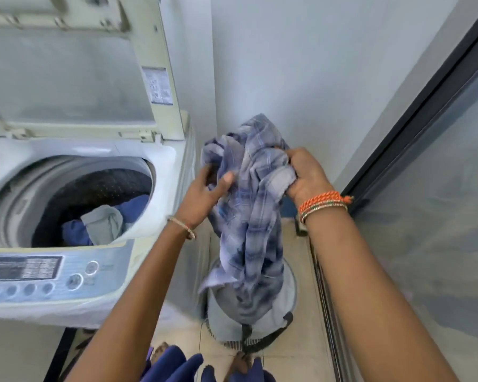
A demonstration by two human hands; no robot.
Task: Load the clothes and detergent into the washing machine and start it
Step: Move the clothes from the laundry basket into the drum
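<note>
Head view: both hands hold a plaid shirt (249, 205) right of the washing machine (75, 205); right hand (305, 175) clenches fabric, left hand (209, 193) pinches it, forearms extended.

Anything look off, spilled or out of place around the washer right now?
Nothing stands out. The washing machine has its lid up with clothes in the drum, and both hands hold a plaid shirt above the laundry basket.

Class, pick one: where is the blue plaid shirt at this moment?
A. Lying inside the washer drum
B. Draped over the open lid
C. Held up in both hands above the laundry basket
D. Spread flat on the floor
C: the left hand and right hand grip the plaid shirt above the laundry basket, right of the washing machine.
</note>
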